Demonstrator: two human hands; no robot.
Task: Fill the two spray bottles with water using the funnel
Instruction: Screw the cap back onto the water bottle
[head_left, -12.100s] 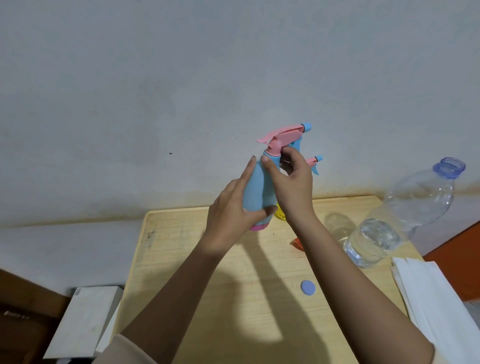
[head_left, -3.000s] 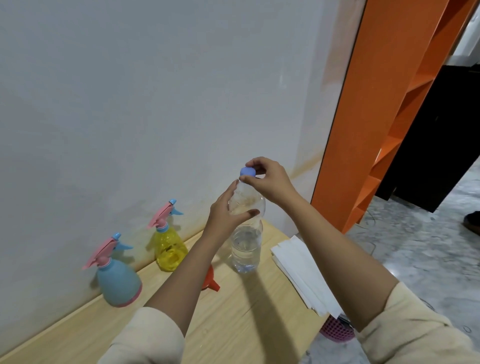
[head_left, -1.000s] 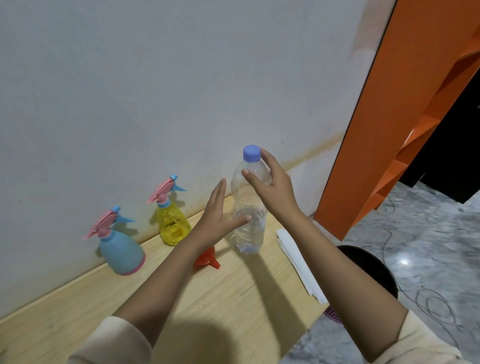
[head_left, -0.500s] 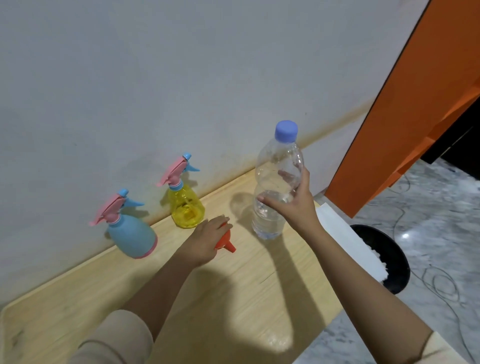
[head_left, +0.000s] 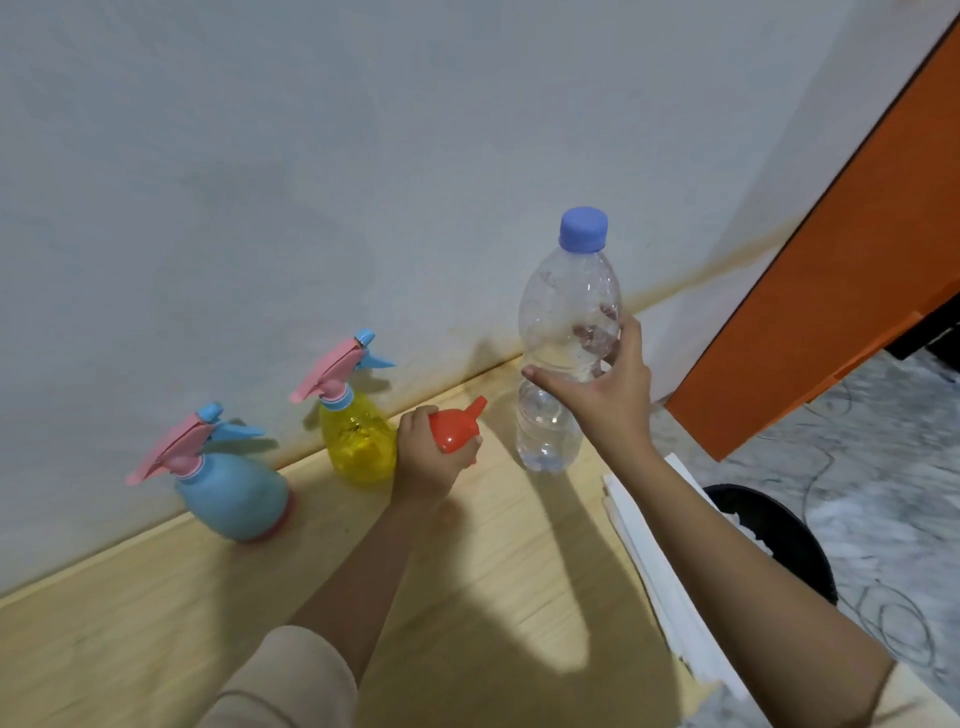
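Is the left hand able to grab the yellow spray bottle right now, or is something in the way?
Probably not yet. The left hand sits right beside the yellow spray bottle with nothing between them, but it grips the orange funnel, so it has no free grip.

table (head_left: 156, 623) with blue sprayer (head_left: 234, 499), yellow sprayer (head_left: 356, 441), water bottle (head_left: 548, 431)

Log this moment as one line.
left hand: grips orange funnel | right hand: holds capped water bottle | blue spray bottle, yellow spray bottle: heads on, upright on table
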